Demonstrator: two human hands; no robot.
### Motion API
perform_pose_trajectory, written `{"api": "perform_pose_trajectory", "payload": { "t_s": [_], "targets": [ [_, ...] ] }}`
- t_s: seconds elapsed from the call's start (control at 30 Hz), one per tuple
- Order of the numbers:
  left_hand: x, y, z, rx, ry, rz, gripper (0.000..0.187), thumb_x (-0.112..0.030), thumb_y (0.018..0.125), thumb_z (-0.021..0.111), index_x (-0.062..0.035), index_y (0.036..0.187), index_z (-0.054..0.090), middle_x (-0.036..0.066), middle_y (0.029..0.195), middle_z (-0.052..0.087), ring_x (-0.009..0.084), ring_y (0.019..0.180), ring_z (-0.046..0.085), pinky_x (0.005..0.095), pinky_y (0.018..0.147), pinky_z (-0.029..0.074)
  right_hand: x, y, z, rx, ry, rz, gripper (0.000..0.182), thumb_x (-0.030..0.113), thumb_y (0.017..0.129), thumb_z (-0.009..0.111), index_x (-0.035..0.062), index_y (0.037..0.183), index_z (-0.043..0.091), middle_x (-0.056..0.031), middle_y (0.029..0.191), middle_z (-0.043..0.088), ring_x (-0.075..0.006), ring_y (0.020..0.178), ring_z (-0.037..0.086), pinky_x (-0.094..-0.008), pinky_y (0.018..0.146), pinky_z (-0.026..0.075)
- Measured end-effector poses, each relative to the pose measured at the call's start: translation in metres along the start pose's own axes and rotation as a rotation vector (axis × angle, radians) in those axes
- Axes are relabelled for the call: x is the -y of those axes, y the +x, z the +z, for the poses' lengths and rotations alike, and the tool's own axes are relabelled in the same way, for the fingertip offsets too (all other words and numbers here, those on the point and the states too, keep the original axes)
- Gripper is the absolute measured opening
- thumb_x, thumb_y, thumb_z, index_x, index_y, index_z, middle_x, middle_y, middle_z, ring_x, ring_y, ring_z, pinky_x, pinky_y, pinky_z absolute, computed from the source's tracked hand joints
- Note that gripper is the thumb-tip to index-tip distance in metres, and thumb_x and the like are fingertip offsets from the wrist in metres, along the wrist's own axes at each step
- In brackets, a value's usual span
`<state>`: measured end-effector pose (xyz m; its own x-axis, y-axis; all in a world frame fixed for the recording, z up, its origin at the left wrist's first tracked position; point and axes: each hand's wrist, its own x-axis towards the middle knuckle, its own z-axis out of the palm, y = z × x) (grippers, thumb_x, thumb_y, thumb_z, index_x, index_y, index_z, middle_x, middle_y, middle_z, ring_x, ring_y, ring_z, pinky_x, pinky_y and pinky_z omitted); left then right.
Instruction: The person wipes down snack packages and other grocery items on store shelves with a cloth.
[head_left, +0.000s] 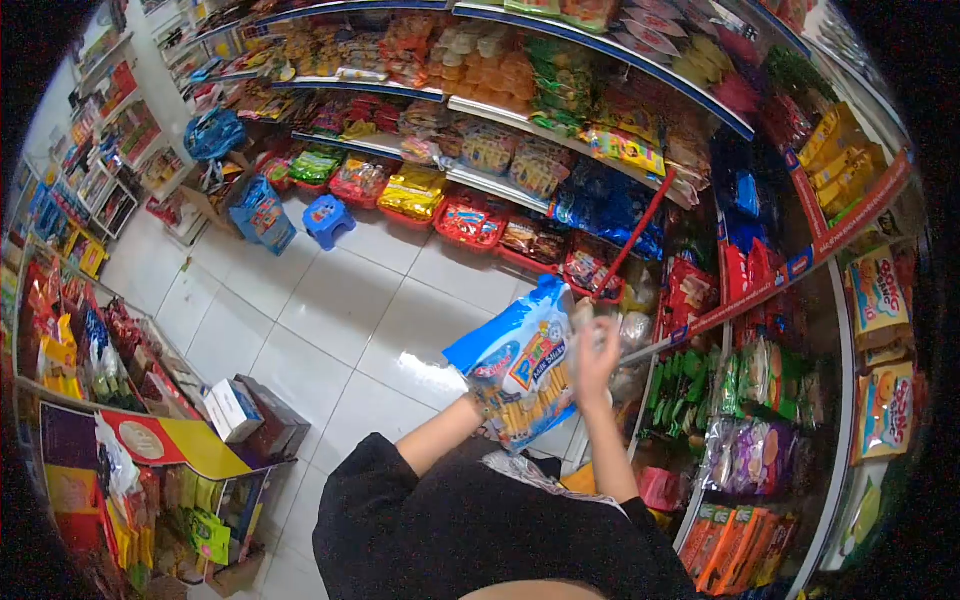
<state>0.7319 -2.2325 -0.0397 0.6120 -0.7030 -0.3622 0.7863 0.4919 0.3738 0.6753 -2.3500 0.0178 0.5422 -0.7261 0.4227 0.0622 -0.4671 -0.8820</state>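
Observation:
A blue, clear-fronted bag of snack sticks [520, 365] is held up tilted in front of my body, with pale yellow sticks showing in its lower part. My left hand [477, 406] grips it from the lower left; most of the fingers are hidden behind the bag. My right hand [597, 352] is raised at the bag's right edge. Motion smears its fingers, so whether they touch the bag or hold anything cannot be made out.
Shelves of packaged snacks [490, 110] curve ahead and to the right, with red baskets [468, 226] along their foot. A red bar [640, 230] slants near my right hand. A blue stool [327, 220] stands on the tiled floor [350, 320]. A display stand [160, 440] is at left.

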Motion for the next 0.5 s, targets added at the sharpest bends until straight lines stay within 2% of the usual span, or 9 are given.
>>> {"api": "perform_pose_trajectory", "payload": {
  "t_s": [0.03,0.1,0.13,0.2,0.27,0.33,0.37,0.43,0.5],
  "targets": [
    [0.002,0.004,0.003,0.002,-0.005,0.018,0.055,-0.057,0.064,0.040,-0.0118,0.096,0.045,0.005,0.093,0.049,0.0212,0.084,0.045,0.0409,0.076,0.031,0.007,-0.021,0.009,0.085,0.004,-0.081,0.020,0.010,0.063,0.058,0.0026,0.077,0.046,-0.0092,0.073,0.046,-0.0211,0.068,0.045,-0.0279,0.064,0.035],
    [-0.002,0.010,0.003,-0.004,-0.011,0.026,0.055,-0.057,0.064,0.040,-0.0118,0.096,0.045,0.005,0.093,0.049,0.0212,0.084,0.045,0.0409,0.076,0.031,0.033,-0.050,0.017,0.361,-0.031,-0.467,0.023,0.009,0.057,0.058,0.0031,0.077,0.048,-0.0107,0.074,0.048,-0.0252,0.070,0.046,-0.0332,0.064,0.037],
    [-0.003,0.007,-0.002,-0.008,-0.012,0.019,0.055,-0.057,0.064,0.040,-0.0118,0.096,0.045,0.005,0.093,0.049,0.0212,0.084,0.045,0.0409,0.076,0.031,0.041,-0.056,0.019,0.522,-0.035,-0.636,0.023,0.013,0.055,0.058,0.0050,0.076,0.050,-0.0101,0.075,0.049,-0.0258,0.071,0.047,-0.0346,0.064,0.037],
    [-0.001,0.005,-0.007,-0.019,-0.008,-0.001,0.056,-0.057,0.064,0.039,-0.0118,0.096,0.045,0.005,0.094,0.049,0.0212,0.084,0.045,0.0408,0.076,0.031,0.041,-0.052,0.013,0.598,-0.283,-0.947,0.022,0.016,0.055,0.056,0.0062,0.074,0.051,-0.0092,0.076,0.049,-0.0258,0.071,0.048,-0.0350,0.062,0.037],
    [-0.003,0.019,0.001,-0.031,0.002,-0.017,0.056,-0.057,0.064,0.039,-0.0118,0.096,0.045,0.005,0.094,0.049,0.0211,0.084,0.045,0.0408,0.076,0.032,0.007,-0.027,0.011,0.460,-0.110,-0.822,0.017,0.016,0.058,0.054,0.0061,0.071,0.051,-0.0085,0.073,0.049,-0.0251,0.068,0.047,-0.0346,0.061,0.037],
    [-0.003,0.023,0.002,-0.030,0.008,-0.013,0.056,-0.057,0.064,0.039,-0.0118,0.096,0.045,0.005,0.094,0.049,0.0211,0.084,0.045,0.0407,0.075,0.032,0.013,0.010,0.000,0.269,-0.267,-0.470,0.013,0.014,0.059,0.053,0.0053,0.069,0.050,-0.0088,0.069,0.049,-0.0238,0.064,0.046,-0.0332,0.059,0.037],
    [0.003,0.023,0.003,-0.025,0.008,-0.006,0.056,-0.057,0.064,0.039,-0.0118,0.096,0.045,0.005,0.094,0.049,0.0211,0.084,0.045,0.0407,0.075,0.032,0.023,0.008,0.002,0.268,-0.272,-0.471,0.013,0.014,0.059,0.053,0.0053,0.069,0.050,-0.0088,0.069,0.049,-0.0238,0.064,0.046,-0.0332,0.059,0.037],
    [0.011,0.017,-0.001,-0.002,0.006,0.018,0.057,-0.058,0.064,0.039,-0.0118,0.096,0.045,0.005,0.094,0.049,0.0211,0.084,0.045,0.0406,0.075,0.032,0.046,-0.001,0.020,-0.047,0.173,-0.007,0.011,0.013,0.060,0.052,0.0054,0.068,0.051,-0.0089,0.066,0.048,-0.0235,0.063,0.046,-0.0327,0.057,0.036],
    [0.018,0.020,0.001,0.019,0.006,0.028,0.057,-0.058,0.064,0.039,-0.0118,0.097,0.045,0.005,0.094,0.049,0.0211,0.084,0.045,0.0406,0.075,0.032,0.050,-0.025,0.029,0.395,-0.027,-0.640,0.011,0.012,0.060,0.053,0.0059,0.069,0.051,-0.0080,0.066,0.048,-0.0225,0.062,0.046,-0.0333,0.056,0.036]
  ]
}}
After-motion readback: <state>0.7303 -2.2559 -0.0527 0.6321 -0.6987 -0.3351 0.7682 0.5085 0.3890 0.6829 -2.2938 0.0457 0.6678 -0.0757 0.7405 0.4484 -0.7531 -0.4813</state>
